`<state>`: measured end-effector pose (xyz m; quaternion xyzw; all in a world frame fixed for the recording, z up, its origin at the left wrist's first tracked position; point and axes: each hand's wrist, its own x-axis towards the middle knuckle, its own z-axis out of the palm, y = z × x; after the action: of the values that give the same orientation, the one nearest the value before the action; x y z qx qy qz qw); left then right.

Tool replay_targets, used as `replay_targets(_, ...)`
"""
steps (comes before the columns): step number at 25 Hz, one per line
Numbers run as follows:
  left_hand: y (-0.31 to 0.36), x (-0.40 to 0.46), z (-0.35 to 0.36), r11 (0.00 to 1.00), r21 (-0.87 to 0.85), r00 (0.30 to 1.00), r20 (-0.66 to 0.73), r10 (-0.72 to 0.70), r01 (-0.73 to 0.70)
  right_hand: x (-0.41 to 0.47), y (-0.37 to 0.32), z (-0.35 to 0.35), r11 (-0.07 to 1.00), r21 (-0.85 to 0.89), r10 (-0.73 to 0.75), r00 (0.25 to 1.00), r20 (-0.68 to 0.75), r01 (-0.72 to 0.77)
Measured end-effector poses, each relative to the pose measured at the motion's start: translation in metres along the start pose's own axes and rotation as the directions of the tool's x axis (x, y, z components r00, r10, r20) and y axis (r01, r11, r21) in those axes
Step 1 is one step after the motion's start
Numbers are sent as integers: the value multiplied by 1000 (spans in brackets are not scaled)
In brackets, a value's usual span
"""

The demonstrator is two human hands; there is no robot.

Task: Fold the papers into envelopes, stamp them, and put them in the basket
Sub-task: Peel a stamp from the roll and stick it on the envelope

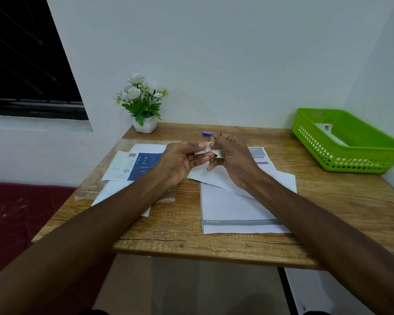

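Note:
Both hands meet above the middle of the wooden table (184, 235). My left hand (180, 160) and my right hand (232, 158) pinch a small strip of perforated stamps (204, 150) between their fingertips. Under the right hand lies a folded white paper (214, 176) on top of a larger printed sheet (234, 208). A blue and white printed sheet (134, 165) lies to the left on more white paper. The green basket (362, 153) stands at the far right with a stamped envelope (328, 130) inside.
A purple glue stick or pen (208, 133) lies just behind the hands. A white pot of artificial flowers (143, 105) stands at the table's back left corner. The wall runs close behind the table, and a dark red surface (21, 212) sits lower on the left.

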<state>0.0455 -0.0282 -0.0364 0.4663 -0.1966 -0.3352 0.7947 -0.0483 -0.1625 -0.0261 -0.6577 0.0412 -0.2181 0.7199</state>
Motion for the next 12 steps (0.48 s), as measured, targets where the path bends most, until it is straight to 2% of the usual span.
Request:
replay_targets(3, 3, 2, -2, 999, 33, 999, 24, -21, 20, 1, -3, -4, 999, -37, 16, 1000, 3, -16)
replay_targets(8, 12, 1, -9, 985, 66, 980, 116, -163, 157, -1, -11, -9, 992, -36, 120, 989, 82, -117)
replay_targets(12, 16, 1, -12, 983, 78, 967, 183, -179, 167, -2, -12, -8, 991, -72, 118, 993, 21, -116)
